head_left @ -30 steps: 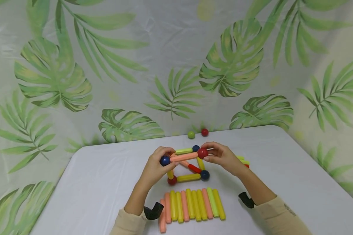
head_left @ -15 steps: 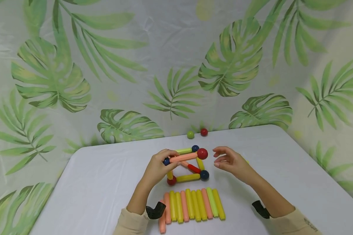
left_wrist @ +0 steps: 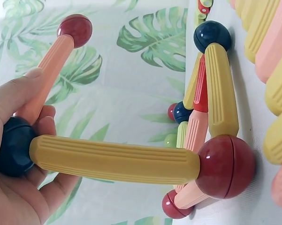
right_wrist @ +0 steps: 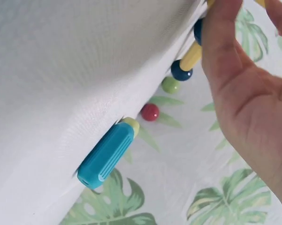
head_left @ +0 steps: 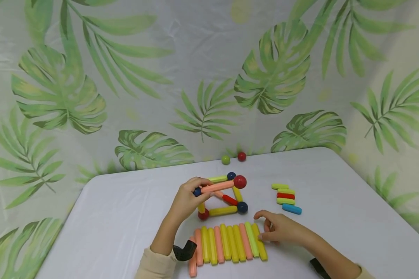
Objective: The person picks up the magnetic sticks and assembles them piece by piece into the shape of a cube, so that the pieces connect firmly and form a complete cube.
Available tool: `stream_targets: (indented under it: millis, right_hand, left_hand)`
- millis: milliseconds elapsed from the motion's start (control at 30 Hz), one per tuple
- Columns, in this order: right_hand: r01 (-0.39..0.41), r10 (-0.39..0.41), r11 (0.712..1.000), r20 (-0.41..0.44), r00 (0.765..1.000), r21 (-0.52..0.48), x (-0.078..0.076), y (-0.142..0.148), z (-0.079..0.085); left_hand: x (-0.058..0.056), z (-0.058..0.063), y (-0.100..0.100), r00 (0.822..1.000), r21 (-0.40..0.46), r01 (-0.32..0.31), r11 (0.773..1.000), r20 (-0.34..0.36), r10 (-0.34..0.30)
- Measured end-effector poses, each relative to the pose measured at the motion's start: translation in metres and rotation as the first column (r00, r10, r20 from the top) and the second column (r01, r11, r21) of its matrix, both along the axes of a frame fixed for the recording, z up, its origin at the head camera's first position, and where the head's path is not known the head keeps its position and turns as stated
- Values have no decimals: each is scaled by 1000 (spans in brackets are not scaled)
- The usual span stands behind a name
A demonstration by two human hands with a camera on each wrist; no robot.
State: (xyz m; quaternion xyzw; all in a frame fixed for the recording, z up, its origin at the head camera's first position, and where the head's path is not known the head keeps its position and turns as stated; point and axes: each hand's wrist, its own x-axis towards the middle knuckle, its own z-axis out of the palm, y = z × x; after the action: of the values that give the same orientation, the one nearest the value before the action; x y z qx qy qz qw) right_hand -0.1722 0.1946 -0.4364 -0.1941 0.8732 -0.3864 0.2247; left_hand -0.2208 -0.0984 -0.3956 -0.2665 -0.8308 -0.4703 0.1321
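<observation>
My left hand (head_left: 188,198) grips a pink building stick (head_left: 219,187) near its dark blue ball (left_wrist: 11,146); a red ball (head_left: 239,181) caps the stick's other end. In the left wrist view, a yellow stick (left_wrist: 115,159) joins that blue ball to a red corner ball (left_wrist: 226,166) of the frame on the table. Yellow, pale green, pink and red sticks with balls make up this frame, including a dark blue ball (head_left: 242,207). My right hand (head_left: 284,229), fingers loosely bent, reaches the last yellow stick (head_left: 262,248) of a row; its thumb overlaps that stick.
Several yellow, pink and pale green sticks (head_left: 234,244) lie side by side in front of the frame. Short sticks, among them a blue one (head_left: 291,209) and a red one (head_left: 285,196), lie at right. A green ball (head_left: 225,159) and a red ball (head_left: 242,156) sit at the back edge.
My right hand has let go of the red ball and moved down and right, then to the right end of the stick row. The left hand keeps its grip on the pink stick.
</observation>
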Motion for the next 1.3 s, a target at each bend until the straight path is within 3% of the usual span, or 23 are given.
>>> stream_targets:
  millis: [133, 267, 433, 533, 633, 767, 867, 1033, 1300]
  right_hand:
    - [-17, 21, 989, -24, 999, 148, 7, -8, -1]
    - [47, -18, 962, -108, 994, 269, 13, -22, -1]
    - [131, -91, 946, -147, 985, 295, 11, -30, 5]
    - [210, -168, 954, -197, 966, 212, 3, -29, 11]
    - [258, -232, 964, -273, 934, 62, -8, -29, 17]
    - [248, -284, 957, -335, 898, -147, -22, -30, 20]
    - [243, -318, 939, -345, 883, -243, -31, -32, 17]
    - [214, -314, 932, -358, 879, -291, -39, -37, 13]
    - [207, -295, 944, -382, 876, -255, -40, -44, 14]
  left_hand:
    - [0, 0, 0, 1000, 8, 4, 1000, 11, -4]
    - [0, 0, -1, 1000, 16, 9, 1000, 1, -9]
    - [0, 0, -1, 1000, 22, 9, 1000, 5, -9]
    - [0, -1, 0, 1000, 23, 10, 1000, 7, -10]
    - [0, -2, 1, 1000, 22, 7, 1000, 1, -7]
    - [0, -2, 1, 1000, 26, 0, 1000, -8, 0]
    - [3, 3, 2, 1000, 32, 1, 999, -7, -1]
    - [4, 4, 2, 1000, 39, -3, 999, 6, 2]
    - [1, -2, 1, 1000, 37, 4, 999, -14, -3]
